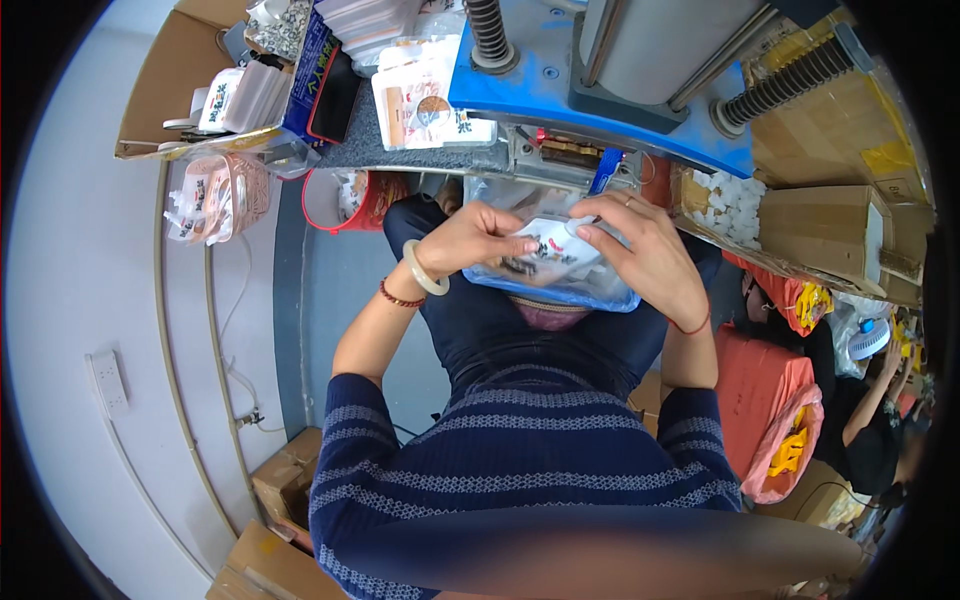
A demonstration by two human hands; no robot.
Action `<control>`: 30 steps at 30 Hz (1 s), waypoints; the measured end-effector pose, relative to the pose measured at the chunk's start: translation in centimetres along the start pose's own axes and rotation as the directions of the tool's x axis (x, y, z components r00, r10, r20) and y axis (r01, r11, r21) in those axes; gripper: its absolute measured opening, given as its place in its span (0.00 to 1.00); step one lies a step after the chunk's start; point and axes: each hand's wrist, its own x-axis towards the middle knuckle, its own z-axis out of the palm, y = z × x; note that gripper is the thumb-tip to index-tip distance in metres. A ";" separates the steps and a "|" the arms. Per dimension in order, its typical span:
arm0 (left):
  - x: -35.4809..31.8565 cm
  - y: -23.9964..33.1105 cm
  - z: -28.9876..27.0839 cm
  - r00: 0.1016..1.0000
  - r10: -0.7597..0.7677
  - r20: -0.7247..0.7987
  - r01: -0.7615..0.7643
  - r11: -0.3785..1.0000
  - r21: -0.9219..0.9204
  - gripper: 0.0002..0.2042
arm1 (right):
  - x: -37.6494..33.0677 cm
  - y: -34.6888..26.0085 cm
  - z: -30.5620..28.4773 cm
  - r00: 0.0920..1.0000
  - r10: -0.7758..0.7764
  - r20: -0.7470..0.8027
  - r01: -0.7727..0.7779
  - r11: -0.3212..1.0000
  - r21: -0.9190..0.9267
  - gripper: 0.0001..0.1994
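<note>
My left hand pinches the left edge of a small white printed packet between thumb and fingers. On the packet's upper right, my right hand has its thumb and fingertips closed at the edge. Dark and red print shows on the packet's face. Below both hands, a blue-edged clear plastic bag or tray rests on my lap, holding what look like more plastic packets. What exactly lies in it is partly hidden by the hands.
A blue press plate with springs hangs over the bench ahead. Printed sheets and a dark phone lie at its left. A red bucket stands below. White pieces fill a carton at right; another person sits further right.
</note>
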 end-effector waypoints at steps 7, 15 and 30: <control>6.4 -1.8 0.5 0.993 -0.100 -0.058 0.045 0.798 -0.601 0.14 | -2.7 7.3 -0.8 0.855 0.323 -0.406 -0.515 0.621 -0.591 0.12; 6.4 -2.1 -2.4 0.901 0.167 -0.400 -0.211 0.975 -0.068 0.13 | -5.7 16.8 -2.1 0.760 0.326 -0.562 -0.637 0.546 -0.544 0.10; -0.3 -1.8 -2.4 0.777 0.392 -0.493 -0.213 0.900 0.379 0.10 | -2.8 0.2 4.8 0.925 0.231 -0.301 -0.146 0.949 0.280 0.09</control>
